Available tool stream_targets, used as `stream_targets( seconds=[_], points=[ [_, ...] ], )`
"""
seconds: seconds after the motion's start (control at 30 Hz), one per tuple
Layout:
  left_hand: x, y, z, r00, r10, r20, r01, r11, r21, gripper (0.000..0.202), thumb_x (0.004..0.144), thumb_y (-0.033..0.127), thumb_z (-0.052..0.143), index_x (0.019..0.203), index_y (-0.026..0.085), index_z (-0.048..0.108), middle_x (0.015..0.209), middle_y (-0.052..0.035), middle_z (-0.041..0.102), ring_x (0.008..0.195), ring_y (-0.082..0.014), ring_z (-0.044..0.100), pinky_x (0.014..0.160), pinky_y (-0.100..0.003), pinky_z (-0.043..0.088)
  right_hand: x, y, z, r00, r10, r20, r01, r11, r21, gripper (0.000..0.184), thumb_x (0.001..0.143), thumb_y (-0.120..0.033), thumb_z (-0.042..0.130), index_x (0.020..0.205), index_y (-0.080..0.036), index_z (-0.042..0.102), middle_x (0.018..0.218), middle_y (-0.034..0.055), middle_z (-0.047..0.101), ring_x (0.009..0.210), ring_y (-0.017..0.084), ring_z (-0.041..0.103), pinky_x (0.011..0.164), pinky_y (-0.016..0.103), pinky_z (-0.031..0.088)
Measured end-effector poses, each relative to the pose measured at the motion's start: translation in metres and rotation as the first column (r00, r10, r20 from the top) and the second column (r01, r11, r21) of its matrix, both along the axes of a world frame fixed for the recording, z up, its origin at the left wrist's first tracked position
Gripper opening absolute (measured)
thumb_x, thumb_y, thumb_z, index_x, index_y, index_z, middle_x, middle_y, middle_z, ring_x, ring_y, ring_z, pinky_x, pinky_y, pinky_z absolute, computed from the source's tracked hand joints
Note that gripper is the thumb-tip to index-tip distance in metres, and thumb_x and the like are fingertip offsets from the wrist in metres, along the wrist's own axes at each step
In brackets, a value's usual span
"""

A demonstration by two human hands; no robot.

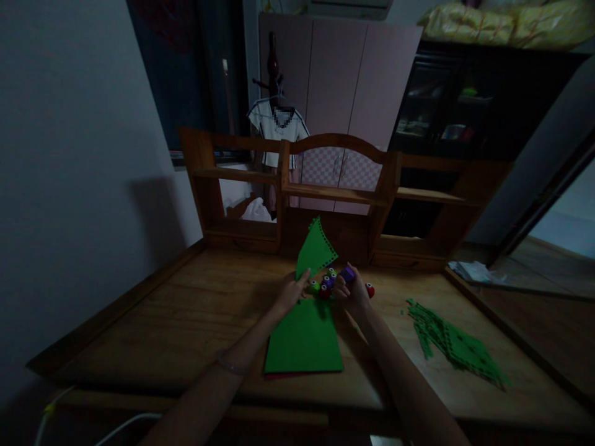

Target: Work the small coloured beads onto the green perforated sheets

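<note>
My left hand (295, 290) pinches the lower part of a green sheet (312, 251), which stands tilted up and has rows of small punched holes along its edges. My right hand (352, 290) is closed around a small purple craft punch (346, 274), just right of the sheet's lower edge and apart from it. Between the hands sits a cluster of small red, green and purple punches (326, 284) with white round spots. A red punch (369, 290) shows beside my right hand. Below my hands lies a stack of green sheets (304, 341), with a reddish layer at its bottom edge.
On the right of the wooden table (186, 316) lies a pile of punched green sheets and strips (458, 344). A wooden shelf unit (334, 197) rises along the back edge. Papers in plastic (474, 272) lie past the right rim. A white cable (130, 421) hangs at front left.
</note>
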State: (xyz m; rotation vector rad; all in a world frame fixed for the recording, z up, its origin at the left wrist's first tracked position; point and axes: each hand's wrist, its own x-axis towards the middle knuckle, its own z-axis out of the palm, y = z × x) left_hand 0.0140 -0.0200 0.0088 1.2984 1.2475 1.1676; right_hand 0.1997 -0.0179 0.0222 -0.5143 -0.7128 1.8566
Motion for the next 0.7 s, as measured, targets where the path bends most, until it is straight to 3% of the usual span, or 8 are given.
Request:
stream_targets(
  seconds=[0.13,0.2,0.37,0.43,0.5,0.53,0.6,0.7],
  points=[
    [0.001,-0.002,0.003,1.0,-0.023,0.005,0.022,0.999,0.047,0.056,0.075,0.066,0.047,0.082,0.013,0.064,0.068,-0.006,0.065,0.053,-0.0146,0.06,0.048,-0.022,0.045,-0.004,0.002,0.004,0.965,-0.25,0.082,0.253,0.967,-0.03,0.041,0.081,-0.06,0.047,0.069,-0.022,0.053,0.067,0.0023,0.064,0.054,0.014,0.06,0.046,0.024,0.045],
    [0.003,-0.003,0.002,0.999,-0.039,0.028,0.037,0.997,0.069,0.056,0.076,0.064,0.047,0.088,0.012,0.065,0.071,-0.0065,0.067,0.058,-0.0163,0.062,0.05,-0.023,0.047,-0.006,0.0,0.005,0.96,-0.262,0.104,0.264,0.964,-0.014,0.036,0.08,-0.059,0.049,0.078,-0.023,0.056,0.082,0.0028,0.067,0.068,0.017,0.065,0.053,0.026,0.048],
    [0.004,-0.001,0.0,0.994,-0.05,-0.099,0.065,0.985,0.161,0.05,0.083,0.056,0.044,0.097,0.013,0.064,0.081,-0.0081,0.067,0.066,-0.0187,0.063,0.056,-0.026,0.048,-0.011,-0.004,0.007,0.985,-0.171,0.015,0.169,0.982,0.087,0.033,0.08,-0.055,0.053,0.073,-0.023,0.054,0.072,-0.0011,0.062,0.098,0.022,0.063,0.076,0.029,0.049],
    [0.001,-0.004,0.01,0.967,0.081,-0.241,-0.015,0.965,0.261,0.045,0.084,0.053,0.044,0.092,0.013,0.065,0.08,-0.0096,0.066,0.072,-0.0202,0.063,0.065,-0.029,0.049,-0.012,-0.004,0.006,0.979,-0.201,-0.03,0.203,0.972,0.119,0.032,0.08,-0.053,0.055,0.068,-0.023,0.053,0.067,-0.0019,0.06,0.105,0.022,0.06,0.085,0.032,0.046],
    [-0.001,-0.015,0.031,0.908,0.356,-0.223,-0.204,0.838,0.507,0.039,0.082,0.047,0.052,0.102,0.014,0.06,0.096,-0.0116,0.062,0.092,-0.0225,0.059,0.081,-0.034,0.047,-0.011,-0.002,0.005,0.973,-0.225,-0.054,0.23,0.962,0.143,0.032,0.079,-0.053,0.057,0.066,-0.024,0.052,0.063,-0.0019,0.059,0.108,0.023,0.058,0.089,0.034,0.045],
    [-0.002,-0.024,0.046,0.874,0.467,-0.134,-0.284,0.715,0.639,0.041,0.081,0.043,0.056,0.109,0.014,0.055,0.108,-0.0134,0.057,0.104,-0.0234,0.054,0.088,-0.036,0.044,-0.01,-0.001,0.004,0.97,-0.235,-0.061,0.242,0.959,0.147,0.032,0.078,-0.053,0.057,0.064,-0.024,0.051,0.062,-0.0017,0.059,0.109,0.023,0.058,0.09,0.034,0.045],
    [0.001,-0.053,0.077,0.859,0.509,0.053,-0.345,0.501,0.794,0.042,0.079,0.038,0.06,0.114,0.016,0.05,0.119,-0.0135,0.049,0.112,-0.0231,0.048,0.093,-0.038,0.042,-0.007,0.002,0.002,0.967,-0.247,-0.066,0.254,0.956,0.143,0.033,0.077,-0.053,0.059,0.063,-0.024,0.05,0.061,-0.0018,0.059,0.109,0.023,0.058,0.091,0.036,0.045],
    [0.016,-0.105,0.114,0.93,0.334,0.152,-0.301,0.457,0.837,0.032,0.083,0.033,0.057,0.111,0.02,0.051,0.115,-0.0092,0.051,0.102,-0.0187,0.054,0.086,-0.033,0.048,-0.005,0.004,-0.002,0.962,-0.273,-0.009,0.271,0.949,0.161,0.037,0.075,-0.057,0.058,0.062,-0.023,0.049,0.061,-0.0015,0.059,0.106,0.024,0.06,0.09,0.04,0.045]
  ],
)
